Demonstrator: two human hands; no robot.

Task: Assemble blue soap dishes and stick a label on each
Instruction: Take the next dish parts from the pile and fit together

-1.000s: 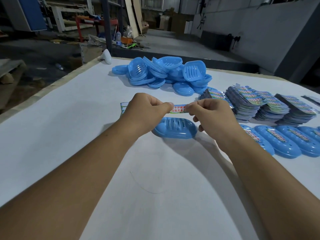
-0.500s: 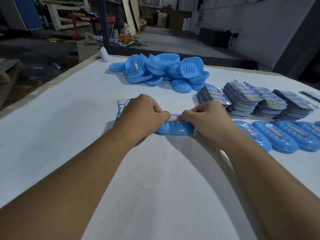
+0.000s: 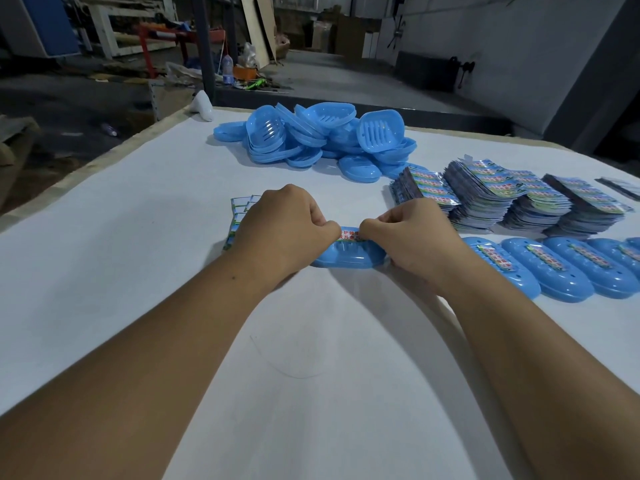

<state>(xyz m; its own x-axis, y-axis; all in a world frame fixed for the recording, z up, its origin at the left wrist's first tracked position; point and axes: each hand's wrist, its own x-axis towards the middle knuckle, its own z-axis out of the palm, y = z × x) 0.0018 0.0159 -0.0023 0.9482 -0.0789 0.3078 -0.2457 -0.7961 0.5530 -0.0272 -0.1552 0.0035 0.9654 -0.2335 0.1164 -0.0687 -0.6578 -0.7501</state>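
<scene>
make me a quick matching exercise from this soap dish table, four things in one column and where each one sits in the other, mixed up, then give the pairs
Things:
1. pile of loose blue dish parts
2. stacks of printed label sheets
3. row of finished labelled dishes
4. label strip

Places:
A. on the dish between the left hand and right hand
B. far middle of the table
C. near right, along the table edge of the view
D. right side, behind the finished row

Pairs: 1-B, 2-D, 3-C, 4-A
</scene>
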